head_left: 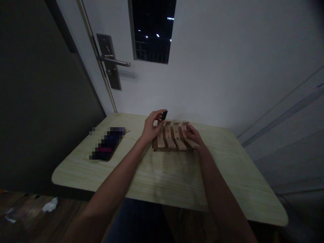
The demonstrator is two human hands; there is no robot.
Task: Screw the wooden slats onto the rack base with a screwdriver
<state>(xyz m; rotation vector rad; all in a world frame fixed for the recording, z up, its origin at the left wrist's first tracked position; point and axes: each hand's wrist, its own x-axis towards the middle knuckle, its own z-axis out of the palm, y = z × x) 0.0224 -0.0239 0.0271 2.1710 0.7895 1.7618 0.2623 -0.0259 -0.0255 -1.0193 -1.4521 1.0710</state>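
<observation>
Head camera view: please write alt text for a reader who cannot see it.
The left hand pinches a small black object above a slatted wooden rack on a pale wooden table, while the right hand rests on the rack's right end. A dark flat item lies to the left; a white door stands behind.

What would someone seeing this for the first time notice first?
The slatted light wooden rack at the far middle of the pale wood-grain table draws the eye first. The left hand pinches a small black block above its left end; the right hand rests on its rightmost slat. A silver metal door handle shines at upper left.
</observation>
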